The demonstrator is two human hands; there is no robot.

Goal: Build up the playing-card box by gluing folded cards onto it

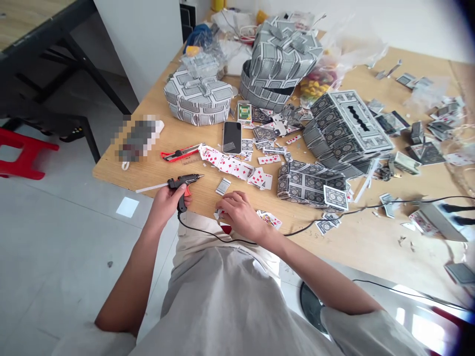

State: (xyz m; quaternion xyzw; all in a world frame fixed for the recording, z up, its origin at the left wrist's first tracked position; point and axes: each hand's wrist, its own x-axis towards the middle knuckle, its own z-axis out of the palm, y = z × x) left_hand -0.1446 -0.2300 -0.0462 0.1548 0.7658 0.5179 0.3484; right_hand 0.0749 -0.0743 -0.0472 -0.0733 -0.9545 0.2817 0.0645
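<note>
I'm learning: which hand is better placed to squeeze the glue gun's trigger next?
Probably the left hand: it holds the glue gun near the trigger, while the right hand is apart from it.

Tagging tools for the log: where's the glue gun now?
In the head view, the glue gun is in the left hand, left of centre, just below the red utility knife.

Tiled floor (pixel 74 242) (plus red stool (pixel 27 152))
</note>
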